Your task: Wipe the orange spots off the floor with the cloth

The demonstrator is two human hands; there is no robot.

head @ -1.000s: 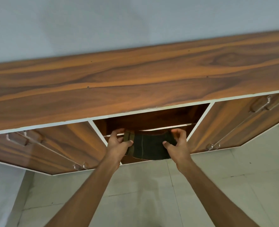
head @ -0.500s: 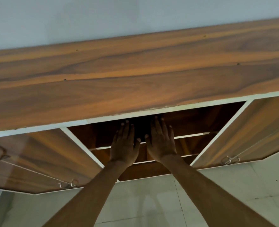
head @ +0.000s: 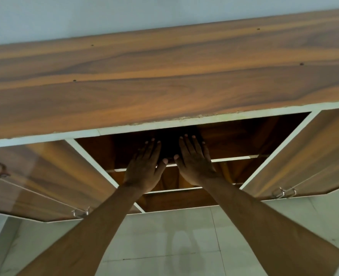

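wooden cabinet (head: 164,86); two flat hands (head: 144,168) (head: 194,166) inside; one cloth (head: 169,146)

Both hands reach into the open middle compartment (head: 234,136) of the cabinet (head: 164,82), left hand (head: 144,172) beside right hand (head: 194,166), over its shelf edge (head: 234,158). A door (head: 45,176) stands open at the left and another door (head: 314,152) at the right, above the floor (head: 174,246).

Soft, even, diffuse light with no hard shadows. The cabinet top (head: 164,80) is evenly lit; the open compartment (head: 234,136) falls into deep shadow toward its back. Faint sheen on the left door (head: 35,172) and the pale floor tiles (head: 174,246). Straight edges bow from wide-angle distortion; overall detail is slightly soft.
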